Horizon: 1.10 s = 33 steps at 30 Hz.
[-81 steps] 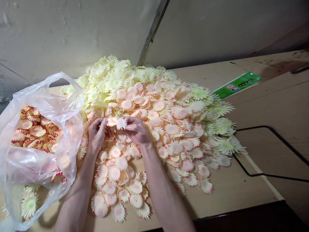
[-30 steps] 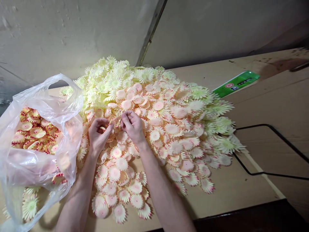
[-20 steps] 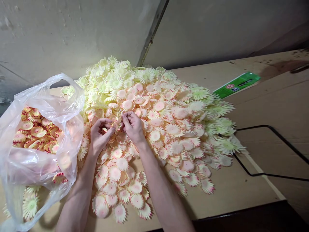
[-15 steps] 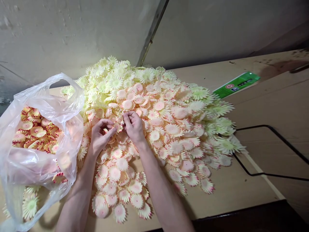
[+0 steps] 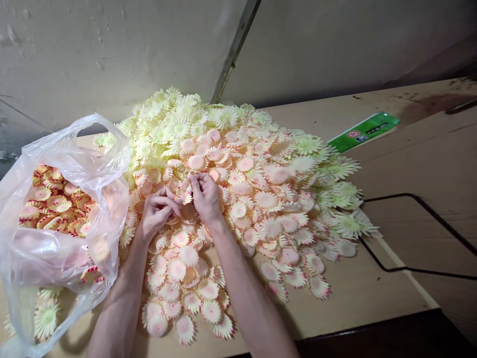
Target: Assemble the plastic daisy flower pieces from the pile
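Observation:
My right hand (image 5: 205, 196) is closed in a pinch, thumb against forefinger, at the edge of a small artificial flower head (image 5: 184, 195) with pale petals and pink tips. Just left of it, my left hand (image 5: 159, 211) has its fingers curled inward, the fingertips at the flower head's left side. Whatever lies between the left fingertips is too small to make out. Both hands are over a wide heap of loose flower heads (image 5: 266, 199), cream and pink in the middle. Pale yellow-green flower heads (image 5: 177, 124) are piled at the back.
A clear plastic bag (image 5: 48, 253) on the left holds darker red-tipped flower heads (image 5: 55, 201). A green printed packet (image 5: 367, 132) lies back right on the table (image 5: 346, 293). Beyond the heap is a bent black metal rod (image 5: 439, 216). A grey wall (image 5: 112, 54) stands behind.
My left hand has turned slightly, and its fingers have moved lower and closer together beside the flower head. My right hand keeps its pinch in nearly the same place.

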Tool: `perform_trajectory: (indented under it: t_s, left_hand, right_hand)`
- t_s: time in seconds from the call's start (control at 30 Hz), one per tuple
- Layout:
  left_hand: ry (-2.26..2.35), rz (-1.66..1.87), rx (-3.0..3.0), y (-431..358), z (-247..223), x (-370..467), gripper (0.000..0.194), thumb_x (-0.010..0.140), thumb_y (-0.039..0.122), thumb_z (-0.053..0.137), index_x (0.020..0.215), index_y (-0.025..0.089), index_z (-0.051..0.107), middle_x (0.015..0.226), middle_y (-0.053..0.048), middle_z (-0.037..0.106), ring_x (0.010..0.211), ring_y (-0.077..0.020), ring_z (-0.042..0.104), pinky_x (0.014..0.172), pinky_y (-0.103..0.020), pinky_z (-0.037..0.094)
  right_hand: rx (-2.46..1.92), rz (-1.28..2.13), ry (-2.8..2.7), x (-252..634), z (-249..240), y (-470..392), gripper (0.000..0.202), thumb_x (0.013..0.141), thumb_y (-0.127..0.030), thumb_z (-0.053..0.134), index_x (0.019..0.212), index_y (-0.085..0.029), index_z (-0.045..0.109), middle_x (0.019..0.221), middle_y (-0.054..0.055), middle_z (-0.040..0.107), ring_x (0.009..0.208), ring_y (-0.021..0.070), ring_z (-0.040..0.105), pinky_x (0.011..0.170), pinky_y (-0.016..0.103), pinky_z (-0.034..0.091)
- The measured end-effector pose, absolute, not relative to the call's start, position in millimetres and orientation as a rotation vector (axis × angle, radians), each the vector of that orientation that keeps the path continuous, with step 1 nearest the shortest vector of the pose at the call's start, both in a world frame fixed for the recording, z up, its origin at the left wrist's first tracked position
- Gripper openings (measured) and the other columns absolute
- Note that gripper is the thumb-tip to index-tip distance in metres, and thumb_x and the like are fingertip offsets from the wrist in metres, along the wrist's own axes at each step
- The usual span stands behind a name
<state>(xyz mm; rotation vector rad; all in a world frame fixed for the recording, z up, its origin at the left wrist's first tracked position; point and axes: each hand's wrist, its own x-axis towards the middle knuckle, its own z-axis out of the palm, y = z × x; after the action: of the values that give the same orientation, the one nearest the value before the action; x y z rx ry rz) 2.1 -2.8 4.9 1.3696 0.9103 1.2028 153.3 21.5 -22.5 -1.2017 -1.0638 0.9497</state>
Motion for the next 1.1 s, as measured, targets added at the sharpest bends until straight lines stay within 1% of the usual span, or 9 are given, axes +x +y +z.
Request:
perform_trajectory:
  t_s: [0.2,0.43,0.6,0.67,0.73,0.8,0.93,1.0,1.1]
  left_hand:
    - [0.915,1.198,1.328,-3.7,3.7,2.2,0.038,0.078,0.046,0.083,0.051,0.021,0.073,0.073,-0.003,0.054,0.053,-0.0083,0.047,0.046,-0.025,0.038]
    - [1.052,1.267,1.259,-1.3,-3.7,1.9,0.019,0.08,0.039,0.08,0.078,0.02,0.08,0.079,-0.004,0.067,0.051,-0.0082,0.054,0.046,-0.022,0.042]
    - [1.102,1.287,1.314,-2.0,-1.5,3.5,0.018,0.081,0.038,0.079,0.083,0.02,0.081,0.083,-0.005,0.072,0.056,-0.0095,0.057,0.046,-0.021,0.042]
    - [1.118,1.291,1.387,-2.5,0.3,3.7,0.014,0.081,0.034,0.08,0.083,0.021,0.082,0.081,-0.005,0.072,0.061,-0.011,0.059,0.05,-0.021,0.042]
    - [1.136,1.296,1.426,-2.7,1.6,3.8,0.013,0.079,0.033,0.081,0.082,0.021,0.083,0.078,-0.005,0.072,0.064,-0.0119,0.06,0.053,-0.021,0.043]
    - [1.149,1.295,1.422,-2.7,2.0,3.9,0.015,0.079,0.035,0.081,0.082,0.021,0.083,0.076,-0.004,0.072,0.061,-0.0114,0.058,0.051,-0.021,0.042]
    - [1.176,1.283,1.364,-2.2,2.3,5.5,0.023,0.076,0.042,0.084,0.08,0.019,0.082,0.072,-0.004,0.071,0.054,-0.0095,0.053,0.046,-0.021,0.038]
    - [1.197,1.308,1.329,-1.9,3.2,6.5,0.028,0.073,0.045,0.085,0.073,0.018,0.079,0.067,-0.003,0.068,0.052,-0.009,0.05,0.045,-0.02,0.036]
    - [1.233,1.321,1.295,-1.9,4.7,7.1,0.039,0.075,0.051,0.083,0.063,0.016,0.071,0.059,-0.001,0.062,0.05,-0.0084,0.047,0.045,-0.021,0.035]
  right_hand:
    - [-1.207,0.937,-1.037,151.7,-23.5,21.9,0.04,0.087,-0.061,0.064,0.087,-0.023,0.053,0.065,-0.004,0.052,0.056,0.0118,0.045,0.051,0.024,0.037]
    - [-1.132,1.094,-1.006,156.6,-12.7,22.4,0.041,0.082,-0.062,0.071,0.086,-0.023,0.058,0.065,-0.004,0.052,0.057,0.0123,0.045,0.049,0.024,0.038]
    - [-1.102,1.148,-1.056,158.7,-3.8,16.7,0.042,0.086,-0.065,0.068,0.085,-0.023,0.061,0.061,-0.005,0.048,0.054,0.0122,0.043,0.05,0.025,0.037]
    - [-1.061,1.16,-1.096,160.3,-1.2,14.6,0.045,0.087,-0.068,0.064,0.089,-0.023,0.066,0.066,-0.002,0.054,0.059,0.0133,0.048,0.054,0.026,0.041]
    - [-0.999,1.187,-1.164,162.2,0.9,13.0,0.049,0.081,-0.07,0.069,0.096,-0.023,0.069,0.079,0.002,0.063,0.071,0.0161,0.058,0.061,0.028,0.047]
    - [-0.947,1.231,-1.219,163.6,2.2,12.3,0.055,0.07,-0.068,0.081,0.1,-0.023,0.071,0.088,0.004,0.067,0.08,0.0184,0.062,0.065,0.029,0.051]
    - [-0.905,1.306,-1.241,163.5,1.4,12.2,0.068,0.05,-0.051,0.098,0.105,-0.023,0.072,0.094,0.005,0.07,0.084,0.0186,0.064,0.066,0.027,0.053]
    - [-0.914,1.285,-1.231,162.3,0.0,12.4,0.059,0.053,-0.047,0.098,0.101,-0.023,0.074,0.092,0.004,0.071,0.08,0.0173,0.064,0.065,0.028,0.053]
    - [-0.967,1.154,-1.23,160.9,-1.8,13.0,0.032,0.071,-0.049,0.088,0.082,-0.022,0.075,0.09,0.004,0.071,0.072,0.0156,0.061,0.061,0.028,0.051]
